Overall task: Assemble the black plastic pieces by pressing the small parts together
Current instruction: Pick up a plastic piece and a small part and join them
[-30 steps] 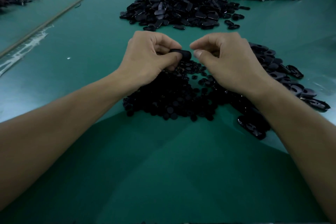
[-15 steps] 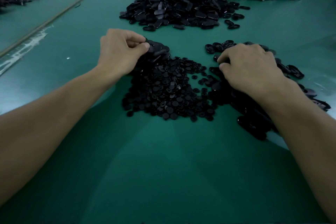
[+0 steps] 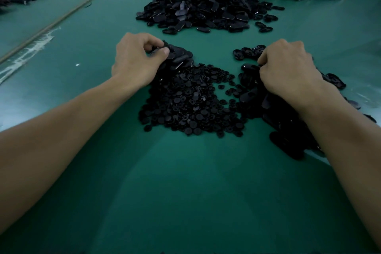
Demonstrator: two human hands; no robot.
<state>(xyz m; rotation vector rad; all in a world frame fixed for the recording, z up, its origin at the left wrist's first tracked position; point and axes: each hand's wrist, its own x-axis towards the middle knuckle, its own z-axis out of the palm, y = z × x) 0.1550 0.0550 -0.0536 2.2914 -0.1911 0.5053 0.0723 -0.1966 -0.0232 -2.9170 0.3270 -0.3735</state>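
Small black round caps (image 3: 189, 101) lie heaped on the green tabletop (image 3: 185, 202), between the two hands. The left hand (image 3: 136, 62), its grip pinching an oval shell (image 3: 179, 54), touches the heap's far-left edge. The right hand (image 3: 288, 70) curls into loose shells (image 3: 248, 68) (its grip's contents are hidden). A larger pile (image 3: 206, 6) lies far beyond.

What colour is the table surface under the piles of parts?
Dark teal green; the table surface shows best in the head view.
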